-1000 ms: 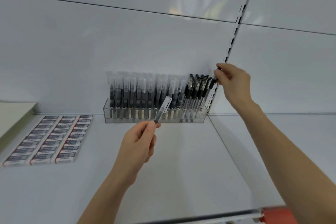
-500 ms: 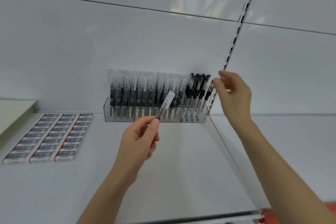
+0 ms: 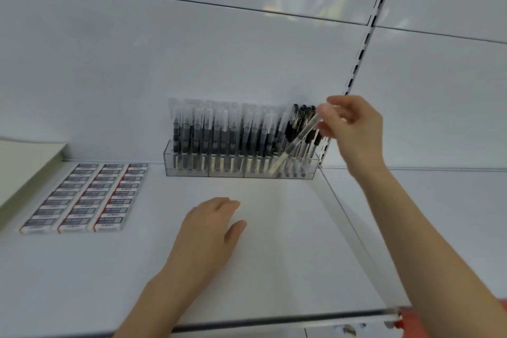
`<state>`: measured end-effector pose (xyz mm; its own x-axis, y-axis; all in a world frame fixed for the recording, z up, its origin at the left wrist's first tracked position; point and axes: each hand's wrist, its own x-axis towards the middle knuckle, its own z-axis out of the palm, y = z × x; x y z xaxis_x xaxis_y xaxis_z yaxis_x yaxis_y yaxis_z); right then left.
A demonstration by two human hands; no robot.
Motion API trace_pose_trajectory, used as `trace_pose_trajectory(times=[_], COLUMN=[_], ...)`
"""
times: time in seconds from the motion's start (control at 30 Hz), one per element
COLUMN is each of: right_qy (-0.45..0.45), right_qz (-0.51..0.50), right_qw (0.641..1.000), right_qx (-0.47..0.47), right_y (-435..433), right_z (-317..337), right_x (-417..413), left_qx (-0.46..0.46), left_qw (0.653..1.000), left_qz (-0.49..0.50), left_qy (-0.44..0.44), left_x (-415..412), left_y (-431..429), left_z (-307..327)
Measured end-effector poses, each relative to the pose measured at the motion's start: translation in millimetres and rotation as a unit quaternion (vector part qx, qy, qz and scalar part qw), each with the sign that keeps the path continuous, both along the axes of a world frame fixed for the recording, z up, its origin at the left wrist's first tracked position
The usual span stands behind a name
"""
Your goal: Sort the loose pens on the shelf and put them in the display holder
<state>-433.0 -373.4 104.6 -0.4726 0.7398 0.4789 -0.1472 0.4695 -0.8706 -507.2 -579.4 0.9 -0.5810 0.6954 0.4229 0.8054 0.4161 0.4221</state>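
Observation:
A clear display holder (image 3: 192, 171) stands against the back wall of the white shelf (image 3: 288, 241), filled with several upright pens with clear caps (image 3: 219, 129) and, at its right end, black-capped pens (image 3: 300, 115). My right hand (image 3: 354, 129) pinches the top of a clear pen (image 3: 297, 140) that leans diagonally, its lower tip inside the holder's right part. My left hand (image 3: 211, 230) hovers low over the shelf in front of the holder, palm down, fingers loosely apart, holding nothing.
Three rows of small flat boxed items (image 3: 82, 197) lie on the shelf at the left. A pale board (image 3: 24, 162) slopes at the far left. A slotted metal upright (image 3: 365, 41) runs up the back wall. The shelf's front rail (image 3: 274, 320) is near me.
The clear pen passed from my left hand to my right hand, which now lowers it into the holder's right end. My left hand dropped toward the shelf, empty.

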Motion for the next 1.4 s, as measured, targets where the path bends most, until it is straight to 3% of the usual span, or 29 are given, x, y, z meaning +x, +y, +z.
trace_pose_trajectory(times=[0.1,0.37,0.8,0.9,0.97,1.07,1.13,1.23,1.4], right_qy=[-0.010,-0.081,-0.170,-0.202,-0.217,-0.238,-0.236,-0.241,-0.240], right_qz=[-0.049,-0.027,0.010,0.019,0.028,0.026,0.015,0.005,0.009], right_qw=[0.997,0.984,0.960,0.948,0.940,0.923,0.920,0.924,0.943], right_qx=[0.064,0.156,0.222,0.247,0.261,0.301,0.312,0.298,0.230], right_y=[13.9,10.3,15.8,16.0,15.6,14.0,12.8,9.2,4.0], right_z=[8.9,3.6,-3.7,-8.8,-11.5,-16.7,-19.0,-23.5,-33.7], right_x=[-8.7,-37.2,-48.2,-48.7,-49.6,-52.2,-53.0,-49.6,-42.6], left_qx=[-0.199,-0.263,-0.212,-0.189,-0.194,-0.198,-0.185,-0.164,-0.193], left_qw=[0.978,0.962,0.975,0.979,0.978,0.976,0.981,0.983,0.978], left_qz=[0.058,0.072,0.066,0.053,0.064,0.070,0.065,0.055,0.053], left_qy=[-0.027,-0.018,-0.014,-0.062,-0.032,-0.058,-0.014,-0.061,-0.052], left_x=[-0.5,-0.4,-2.9,-2.9,-2.7,-5.4,-4.8,-2.8,-2.3], left_y=[-8.9,-14.9,-17.7,-16.4,-16.9,-15.5,-15.8,-16.3,-17.3], left_z=[-13.5,-27.2,-31.9,-31.0,-34.3,-31.3,-34.9,-32.2,-29.5])
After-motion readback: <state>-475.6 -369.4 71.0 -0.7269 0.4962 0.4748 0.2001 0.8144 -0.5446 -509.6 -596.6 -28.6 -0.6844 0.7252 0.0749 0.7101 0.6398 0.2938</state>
